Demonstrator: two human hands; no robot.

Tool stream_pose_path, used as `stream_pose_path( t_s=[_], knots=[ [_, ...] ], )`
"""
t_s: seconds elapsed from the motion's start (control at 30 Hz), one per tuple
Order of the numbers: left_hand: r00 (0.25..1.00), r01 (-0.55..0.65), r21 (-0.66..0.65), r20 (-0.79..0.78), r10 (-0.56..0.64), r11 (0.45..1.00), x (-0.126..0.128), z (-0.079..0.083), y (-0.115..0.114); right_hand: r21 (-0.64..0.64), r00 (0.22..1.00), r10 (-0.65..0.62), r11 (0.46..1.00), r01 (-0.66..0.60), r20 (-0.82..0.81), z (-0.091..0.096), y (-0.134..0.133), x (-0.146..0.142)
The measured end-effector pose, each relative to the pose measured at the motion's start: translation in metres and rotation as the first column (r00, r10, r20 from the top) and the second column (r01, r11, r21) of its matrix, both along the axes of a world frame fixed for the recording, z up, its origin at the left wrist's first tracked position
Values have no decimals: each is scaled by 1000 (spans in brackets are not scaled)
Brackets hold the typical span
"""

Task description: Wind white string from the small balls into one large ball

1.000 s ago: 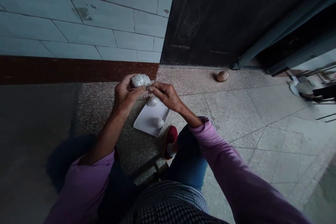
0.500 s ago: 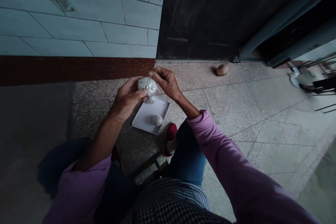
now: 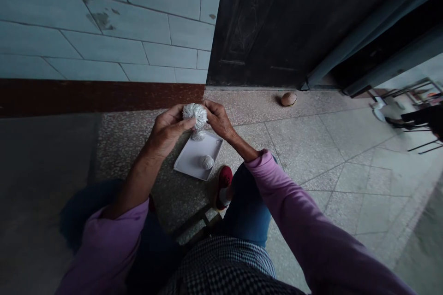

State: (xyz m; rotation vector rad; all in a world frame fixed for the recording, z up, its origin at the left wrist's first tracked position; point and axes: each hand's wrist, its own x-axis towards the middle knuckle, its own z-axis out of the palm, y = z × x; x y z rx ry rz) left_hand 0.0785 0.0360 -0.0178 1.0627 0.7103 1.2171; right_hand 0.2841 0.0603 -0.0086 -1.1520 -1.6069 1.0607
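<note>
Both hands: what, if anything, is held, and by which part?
The left hand grips a pale yarn ball by its left side; the right hand is at its right edge, grip unclear.

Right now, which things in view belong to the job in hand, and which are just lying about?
In use:
white yarn ball, held in the left hand, right hand against it
white tray below the hands
near yarn ball, on the tray
far yarn ball, partly hidden

Apparently lying about:
brown rounded object near the dark door
pale object far right, too unclear to name
</note>
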Motion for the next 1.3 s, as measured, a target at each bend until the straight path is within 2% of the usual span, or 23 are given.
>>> stream_pose_path(
  t_s=[0.17,0.3,0.37,0.43,0.57,0.67,0.77,0.87,0.97,1.17,1.3],
  knots=[
    [985,-174,51,16,173,983,-2,-14,16,-75,993,71,995,-65,90,-1,-13,-9],
    [934,-345,139,-50,355,928,-7,-26,31,-94,956,272,961,-262,113,5,-25,-10],
    [903,-390,179,-119,413,903,-10,-30,34,-111,933,340,938,-327,123,8,-29,-7],
    [908,-346,182,-181,378,920,-14,-31,33,-88,939,324,945,-315,116,13,-30,-2],
    [967,-53,104,-243,77,993,-24,-20,18,-37,988,122,992,-119,99,28,-22,9],
    [961,109,54,-263,-91,993,-30,-9,8,-57,991,25,998,-18,128,35,-18,9],
    [963,178,30,-209,-168,983,-31,-1,3,-38,994,12,999,-8,110,35,-17,5],
    [969,197,20,-159,-192,980,-26,5,2,-16,997,13,1000,-12,76,31,-18,2],
    [975,165,11,-155,-161,986,-19,8,3,-16,998,-15,1000,16,67,28,-18,1],
    [975,86,40,-210,-76,995,-10,0,5,-33,993,-78,996,81,94,25,-16,2],
    [979,91,47,-188,-81,995,-10,0,3,-42,993,-88,995,91,80,21,-15,3]
  ],
)
